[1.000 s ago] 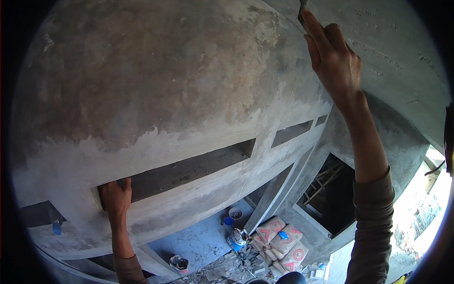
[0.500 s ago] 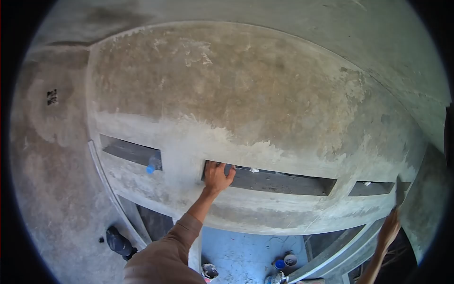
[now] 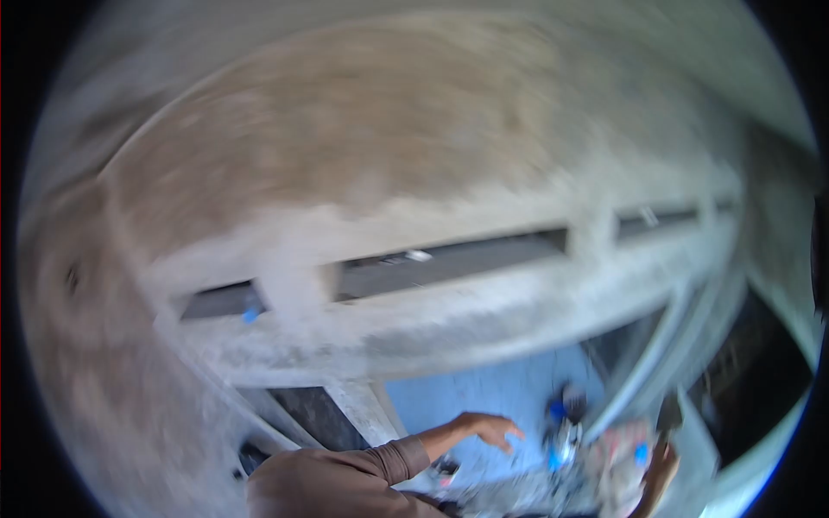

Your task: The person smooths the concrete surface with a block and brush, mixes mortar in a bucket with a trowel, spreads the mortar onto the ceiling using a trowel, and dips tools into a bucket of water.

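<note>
My left hand (image 3: 494,429) hangs in the air over the blue floor, away from the wall, fingers loosely apart and holding nothing. Low on the right, my right hand (image 3: 663,466) is closed round the handle of a trowel (image 3: 669,413), its dark blade pointing up. The trowel is apart from the wall and blurred by motion. In front is a plastered wall (image 3: 458,315) with a long middle slot (image 3: 466,263) and shorter slots at its sides. A small white piece (image 3: 419,255) lies in the middle slot.
A blue-capped bottle (image 3: 250,311) stands at the left slot (image 3: 220,300). On the blue floor (image 3: 509,384) below are blurred containers (image 3: 563,440) and, to their right, pale sacks (image 3: 622,457). A dark opening (image 3: 751,371) lies at the right.
The view has tilted and turned. My left hand has left the middle slot and dropped over the floor. My right hand has brought the trowel down from the wall's right end.
</note>
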Tool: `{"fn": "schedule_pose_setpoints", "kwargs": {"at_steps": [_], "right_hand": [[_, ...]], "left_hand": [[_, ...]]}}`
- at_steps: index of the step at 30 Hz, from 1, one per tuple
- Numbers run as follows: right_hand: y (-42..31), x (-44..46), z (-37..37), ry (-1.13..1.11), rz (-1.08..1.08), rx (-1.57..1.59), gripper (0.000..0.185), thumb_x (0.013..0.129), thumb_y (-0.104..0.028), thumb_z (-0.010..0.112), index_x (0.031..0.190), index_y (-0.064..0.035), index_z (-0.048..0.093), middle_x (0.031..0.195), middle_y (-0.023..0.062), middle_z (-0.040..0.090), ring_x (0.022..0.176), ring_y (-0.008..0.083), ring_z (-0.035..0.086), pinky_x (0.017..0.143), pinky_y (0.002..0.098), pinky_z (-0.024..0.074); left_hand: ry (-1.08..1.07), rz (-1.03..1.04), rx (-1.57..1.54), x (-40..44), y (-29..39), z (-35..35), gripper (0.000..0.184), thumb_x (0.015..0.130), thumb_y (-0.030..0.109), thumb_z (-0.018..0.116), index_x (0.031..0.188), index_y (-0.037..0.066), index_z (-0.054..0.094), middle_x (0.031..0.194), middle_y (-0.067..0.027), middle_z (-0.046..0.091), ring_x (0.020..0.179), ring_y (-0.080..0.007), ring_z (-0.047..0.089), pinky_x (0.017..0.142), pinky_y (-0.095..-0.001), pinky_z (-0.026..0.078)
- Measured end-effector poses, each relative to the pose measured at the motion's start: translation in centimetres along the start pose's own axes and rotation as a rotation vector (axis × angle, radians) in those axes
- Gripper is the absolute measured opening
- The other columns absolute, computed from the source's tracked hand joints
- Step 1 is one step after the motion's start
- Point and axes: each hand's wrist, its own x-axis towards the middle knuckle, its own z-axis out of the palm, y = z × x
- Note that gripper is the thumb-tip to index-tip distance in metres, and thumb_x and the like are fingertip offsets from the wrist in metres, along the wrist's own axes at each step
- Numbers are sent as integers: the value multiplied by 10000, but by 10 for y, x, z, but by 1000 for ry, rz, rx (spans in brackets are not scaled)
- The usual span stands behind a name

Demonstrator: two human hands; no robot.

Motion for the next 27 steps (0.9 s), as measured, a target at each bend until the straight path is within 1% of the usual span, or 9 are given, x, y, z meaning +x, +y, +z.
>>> {"fn": "schedule_pose_setpoints", "kwargs": {"at_steps": [1, 2, 5, 6, 8, 11, 16, 19, 27], "right_hand": [[-60, -36, -39, -41, 166, 48, 353, 1006, -354, 577, 848, -40, 612, 599, 16, 457, 534, 99, 476, 481, 356, 374], [-61, -50, -66, -62, 80, 42, 404, 1036, -385, 583, 1200, -32, 693, 749, 5, 590, 561, 60, 480, 472, 274, 369], [-68, -115, -133, 138, 425, 144, 459, 1024, -324, 630, 1398, -58, 639, 797, -7, 624, 523, 60, 432, 458, 272, 352], [-70, -141, -156, 190, 444, 161, 472, 1000, -303, 662, 1401, -57, 636, 824, 33, 657, 504, 62, 436, 452, 270, 362], [-72, -199, -198, 274, 489, 114, 504, 958, -254, 713, 1420, -70, 629, 752, 8, 592, 519, 63, 476, 447, 271, 400], [-87, -281, -253, 410, 662, -12, 510, 936, -296, 750, 1415, -150, 652, 683, -23, 548, 536, 57, 477, 468, 275, 419], [-122, -437, -316, 647, 868, -194, 494, 948, -246, 740, 1407, -89, 649, 711, -41, 528, 570, 44, 461, 502, 269, 388], [-125, -527, -330, 804, 1016, -185, 528, 946, -233, 728, 1419, -26, 616, 717, -23, 569, 549, 43, 479, 475, 260, 407], [-131, -604, -297, 847, 1543, -183, 495, 945, -251, 700, 1403, -74, 639, 681, 8, 576, 483, 97, 528, 390, 290, 417]], "left_hand": [[-30, 24, -83, 14, -3, 18, 642, 917, 326, 753, 1467, 63, 551, 1509, -169, 552, 1381, -333, 523, 1161, -404, 408], [-51, 14, -107, 11, 25, 16, 600, 937, 297, 738, 1459, 59, 560, 1509, -173, 549, 1390, -322, 512, 1164, -410, 402], [-55, 71, -4, 40, 16, 50, 572, 965, 326, 717, 1449, 59, 570, 1492, -207, 545, 1386, -341, 506, 1176, -414, 382], [-136, 0, -235, 45, 22, 53, 577, 966, 329, 710, 1459, 67, 563, 1497, -207, 539, 1394, -336, 500, 1180, -411, 376], [-188, 65, 83, 60, 31, 55, 588, 986, 322, 690, 1485, 55, 532, 1522, -179, 530, 1411, -292, 497, 1135, -393, 422], [-271, -90, -9, 73, 73, 60, 586, 982, 305, 696, 1514, 128, 526, 1484, -160, 558, 1305, -288, 577, 1048, -390, 481], [-381, -61, -32, 112, 62, 73, 602, 989, 271, 697, 1536, 115, 501, 1462, -138, 547, 1234, -260, 585, 1035, -374, 473], [-378, 8, -29, 121, 72, 67, 600, 993, 247, 697, 1542, 114, 495, 1429, -148, 556, 1223, -245, 577, 1033, -356, 462], [-355, 66, 64, 145, 85, 34, 581, 1029, 238, 643, 1549, 54, 459, 1490, -168, 527, 1316, -282, 547, 1068, -365, 441]]}}
